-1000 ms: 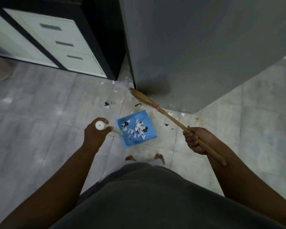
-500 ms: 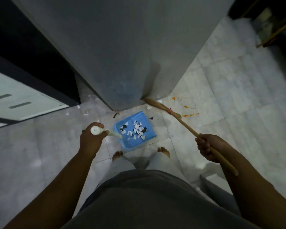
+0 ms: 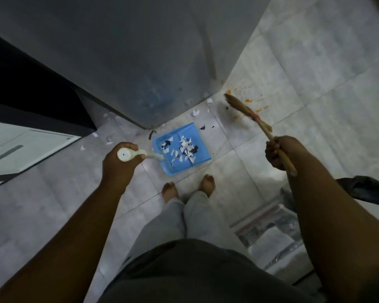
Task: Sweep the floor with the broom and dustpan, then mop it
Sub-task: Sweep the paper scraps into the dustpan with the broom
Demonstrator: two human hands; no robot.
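A blue dustpan (image 3: 202, 165) lies on the grey tiled floor in front of my bare feet, holding several white and black paper scraps. My left hand (image 3: 118, 165) grips its pale upright handle (image 3: 127, 154). My right hand (image 3: 277, 153) grips the wooden stick of a short broom (image 3: 243, 109), whose straw head points up and left near the cabinet's corner. More paper scraps (image 3: 196, 112) lie between the dustpan and the cabinet, and orange crumbs (image 3: 247, 100) are scattered right of the broom head.
A tall grey cabinet (image 3: 140, 51) fills the top centre, its corner just beyond the dustpan. White drawers (image 3: 20, 147) in a dark frame stand at left. Clear plastic bags (image 3: 271, 232) and a dark object (image 3: 363, 189) lie at lower right.
The view has swung right around the cabinet's corner. The broom head moved from the cabinet's base to the right, toward the orange crumbs. The dustpan stays gripped in front of my feet.
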